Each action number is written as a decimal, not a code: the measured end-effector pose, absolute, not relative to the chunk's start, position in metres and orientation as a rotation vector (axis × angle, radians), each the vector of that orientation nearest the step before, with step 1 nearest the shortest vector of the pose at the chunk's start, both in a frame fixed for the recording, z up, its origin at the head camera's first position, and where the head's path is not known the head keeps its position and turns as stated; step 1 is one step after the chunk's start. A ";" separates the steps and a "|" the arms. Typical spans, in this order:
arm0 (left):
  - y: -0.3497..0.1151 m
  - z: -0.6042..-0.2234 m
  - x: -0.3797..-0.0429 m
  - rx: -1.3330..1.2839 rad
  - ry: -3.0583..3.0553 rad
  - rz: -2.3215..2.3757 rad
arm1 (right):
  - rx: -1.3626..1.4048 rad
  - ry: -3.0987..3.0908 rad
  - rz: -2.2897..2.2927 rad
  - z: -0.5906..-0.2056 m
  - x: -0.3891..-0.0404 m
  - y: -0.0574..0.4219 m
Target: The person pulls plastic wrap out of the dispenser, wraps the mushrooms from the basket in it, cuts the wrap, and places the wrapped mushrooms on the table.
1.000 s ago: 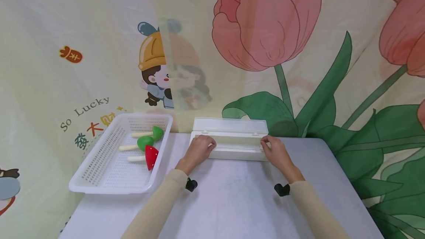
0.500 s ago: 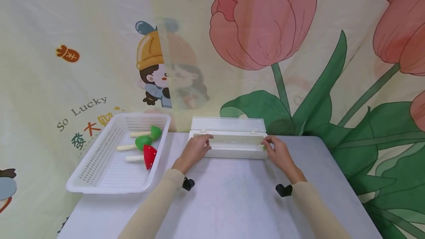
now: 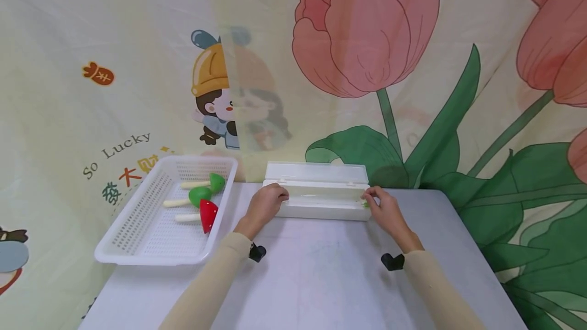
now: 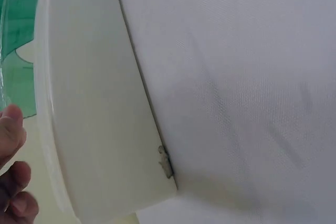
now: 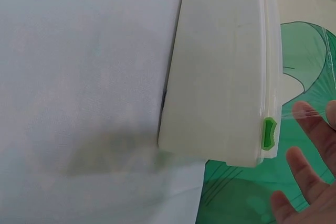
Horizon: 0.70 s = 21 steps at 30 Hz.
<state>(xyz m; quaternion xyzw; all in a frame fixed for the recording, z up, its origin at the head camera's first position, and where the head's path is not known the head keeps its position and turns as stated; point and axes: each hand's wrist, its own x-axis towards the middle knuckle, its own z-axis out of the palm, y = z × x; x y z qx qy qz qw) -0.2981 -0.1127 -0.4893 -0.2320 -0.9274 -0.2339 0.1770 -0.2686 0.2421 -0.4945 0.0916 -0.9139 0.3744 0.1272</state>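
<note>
In the head view, a long white cling film dispenser (image 3: 321, 211) stands at the back of the table, its clear lid (image 3: 316, 172) raised. My left hand (image 3: 263, 205) is at its left end, thumb and fingertips together. At the right end, my right hand (image 3: 384, 213) has thumb and index finger close together. Clear cling film (image 5: 326, 51) shows beside the right fingertips in the right wrist view, and both hands appear to pinch its edge. A green slider (image 5: 269, 134) sits on the dispenser's rim. The film is hard to see between the hands.
To the left stands a white perforated basket (image 3: 137, 264) holding two green-headed toy pieces (image 3: 199, 197) and a red, white-dotted mushroom (image 3: 209, 216). A white-covered table (image 3: 321, 279) lies under everything. A printed cloth (image 3: 367, 39) hangs directly behind the dispenser.
My left hand has shifted left along the dispenser, and its fingers, apart half a second ago, have come together. The right hand has moved slightly right, uncovering the green slider.
</note>
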 end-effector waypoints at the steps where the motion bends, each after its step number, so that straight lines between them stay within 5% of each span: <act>1: -0.113 -0.490 -0.299 -0.655 -2.625 -0.688 | 0.272 -2.656 1.087 -0.494 -0.269 0.242; 10: -0.115 -0.502 -0.306 -0.667 -2.618 -1.087 | 0.269 -2.677 1.096 -0.492 -0.273 0.240; 21: -0.109 -0.503 -0.311 -0.667 -2.704 -1.052 | 0.246 -2.671 1.123 -0.493 -0.274 0.240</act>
